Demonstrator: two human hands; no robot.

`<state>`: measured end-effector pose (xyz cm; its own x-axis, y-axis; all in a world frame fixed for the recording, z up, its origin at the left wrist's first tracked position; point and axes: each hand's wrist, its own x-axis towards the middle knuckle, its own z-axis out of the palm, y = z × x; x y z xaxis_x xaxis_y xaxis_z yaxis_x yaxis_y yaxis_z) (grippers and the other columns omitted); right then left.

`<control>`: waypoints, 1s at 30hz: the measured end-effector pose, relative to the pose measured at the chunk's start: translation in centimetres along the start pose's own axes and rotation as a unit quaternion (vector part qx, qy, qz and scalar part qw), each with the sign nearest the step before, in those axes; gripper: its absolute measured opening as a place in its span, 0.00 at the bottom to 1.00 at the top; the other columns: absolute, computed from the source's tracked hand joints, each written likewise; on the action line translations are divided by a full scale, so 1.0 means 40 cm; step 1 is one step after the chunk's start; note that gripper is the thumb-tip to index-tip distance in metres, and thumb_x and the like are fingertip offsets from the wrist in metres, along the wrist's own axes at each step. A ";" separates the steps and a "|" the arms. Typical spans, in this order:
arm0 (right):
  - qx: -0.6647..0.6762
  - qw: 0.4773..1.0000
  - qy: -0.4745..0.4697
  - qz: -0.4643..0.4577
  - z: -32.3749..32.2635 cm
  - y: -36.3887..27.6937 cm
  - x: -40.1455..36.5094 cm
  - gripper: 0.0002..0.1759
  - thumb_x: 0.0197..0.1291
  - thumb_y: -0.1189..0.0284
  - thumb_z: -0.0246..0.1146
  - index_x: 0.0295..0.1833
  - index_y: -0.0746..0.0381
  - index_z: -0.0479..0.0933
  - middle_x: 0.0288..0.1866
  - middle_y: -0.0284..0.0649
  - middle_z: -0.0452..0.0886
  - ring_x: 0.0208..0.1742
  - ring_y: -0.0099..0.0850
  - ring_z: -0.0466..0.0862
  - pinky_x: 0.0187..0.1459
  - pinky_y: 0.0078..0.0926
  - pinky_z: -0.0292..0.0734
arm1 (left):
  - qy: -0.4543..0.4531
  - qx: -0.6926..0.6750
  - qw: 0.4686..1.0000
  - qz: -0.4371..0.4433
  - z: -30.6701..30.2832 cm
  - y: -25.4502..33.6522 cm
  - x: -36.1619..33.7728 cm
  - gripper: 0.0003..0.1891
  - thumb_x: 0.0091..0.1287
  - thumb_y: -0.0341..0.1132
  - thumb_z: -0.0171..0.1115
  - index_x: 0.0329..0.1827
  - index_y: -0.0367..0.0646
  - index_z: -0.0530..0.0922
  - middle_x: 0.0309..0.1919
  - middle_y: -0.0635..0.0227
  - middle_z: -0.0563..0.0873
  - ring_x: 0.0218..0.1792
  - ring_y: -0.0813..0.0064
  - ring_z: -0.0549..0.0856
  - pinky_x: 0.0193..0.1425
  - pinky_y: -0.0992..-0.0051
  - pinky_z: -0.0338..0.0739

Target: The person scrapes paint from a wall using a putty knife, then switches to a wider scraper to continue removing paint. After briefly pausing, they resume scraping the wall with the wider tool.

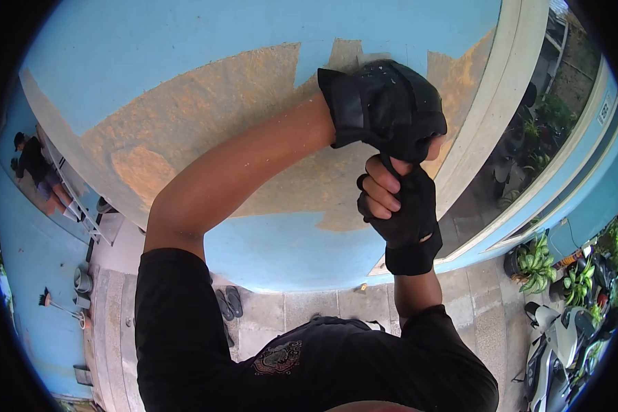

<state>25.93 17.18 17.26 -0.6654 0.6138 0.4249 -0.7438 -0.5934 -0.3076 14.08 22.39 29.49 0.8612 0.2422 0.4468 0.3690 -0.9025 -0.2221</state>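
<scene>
Both my hands wear black fingerless gloves and are raised close to a blue wall (151, 41) with large bare, scraped patches (233, 82). My left hand (388, 103) is closed, its back toward me, over the bare patch near the frame at the right. Right below it, my right hand (398, 199) is closed too, with the fingers curled and its top against the underside of the left hand. I cannot tell what the fingers hold, as the gloves hide it.
A pale frame (491, 110) edges the wall at right. A person (38, 168) works by a ladder (82, 196) at far left. Sandals (230, 302) lie on the tiled floor (316, 302). A motorbike (556, 343) and potted plants (535, 264) stand at right.
</scene>
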 end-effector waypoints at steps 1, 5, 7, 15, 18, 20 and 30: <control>0.019 1.000 0.008 0.009 0.001 -0.007 0.001 0.10 0.76 0.68 0.48 0.38 0.57 0.65 0.25 0.32 0.65 0.19 0.21 0.62 0.19 0.20 0.61 | 0.020 0.015 1.000 -0.004 0.007 -0.001 0.000 0.12 0.58 0.43 0.60 0.20 0.49 0.79 0.19 0.64 0.81 0.22 0.63 0.81 0.30 0.64 0.76; -0.021 1.000 0.014 0.010 0.007 -0.011 -0.013 0.10 0.76 0.68 0.48 0.38 0.58 0.65 0.25 0.31 0.64 0.19 0.21 0.62 0.19 0.19 0.60 | 0.028 0.000 0.999 -0.021 0.018 0.005 -0.005 0.15 0.60 0.43 0.59 0.17 0.47 0.76 0.17 0.63 0.79 0.21 0.60 0.80 0.29 0.63 0.75; -0.008 1.000 0.019 0.021 0.005 -0.027 -0.010 0.09 0.76 0.68 0.48 0.39 0.58 0.65 0.26 0.31 0.65 0.19 0.21 0.62 0.19 0.20 0.60 | 0.066 0.022 0.998 -0.008 0.025 -0.002 -0.003 0.16 0.60 0.44 0.59 0.17 0.47 0.75 0.17 0.62 0.78 0.21 0.58 0.79 0.29 0.61 0.74; -0.065 0.997 -0.024 0.030 -0.014 -0.035 0.027 0.07 0.73 0.69 0.52 0.39 0.57 0.66 0.27 0.32 0.66 0.20 0.21 0.63 0.22 0.20 0.60 | 0.027 0.105 0.994 -0.002 -0.031 0.002 -0.010 0.15 0.61 0.44 0.58 0.20 0.47 0.77 0.19 0.60 0.79 0.23 0.55 0.80 0.30 0.60 0.75; -0.055 0.996 -0.033 0.055 -0.013 -0.042 0.042 0.04 0.71 0.70 0.53 0.41 0.55 0.67 0.27 0.32 0.67 0.20 0.22 0.64 0.23 0.22 0.61 | 0.052 0.114 0.992 -0.006 -0.041 0.007 -0.039 0.13 0.62 0.43 0.59 0.23 0.46 0.79 0.20 0.60 0.80 0.25 0.55 0.82 0.32 0.60 0.76; -0.034 0.995 -0.028 0.086 -0.034 -0.036 0.037 0.03 0.71 0.70 0.53 0.41 0.54 0.67 0.28 0.33 0.68 0.21 0.23 0.66 0.24 0.22 0.62 | 0.061 0.122 0.990 -0.042 -0.030 0.015 -0.070 0.11 0.62 0.42 0.61 0.28 0.46 0.82 0.23 0.60 0.82 0.28 0.54 0.83 0.34 0.59 0.77; -0.331 0.835 0.266 0.350 -0.478 0.070 -0.467 0.11 0.70 0.68 0.60 0.55 0.58 0.77 0.25 0.24 0.70 0.19 0.15 0.67 0.21 0.17 0.63 | 0.097 -0.119 0.939 -0.306 0.633 0.424 -0.489 0.03 0.60 0.34 0.65 0.33 0.46 0.82 0.40 0.62 0.89 0.38 0.61 0.86 0.42 0.63 0.81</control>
<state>35.06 14.01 -7.80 -0.7545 0.4861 -0.4410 0.0847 -0.5942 -0.7998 12.35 11.37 -4.96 0.4237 0.6935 0.5827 0.6657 -0.6747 0.3188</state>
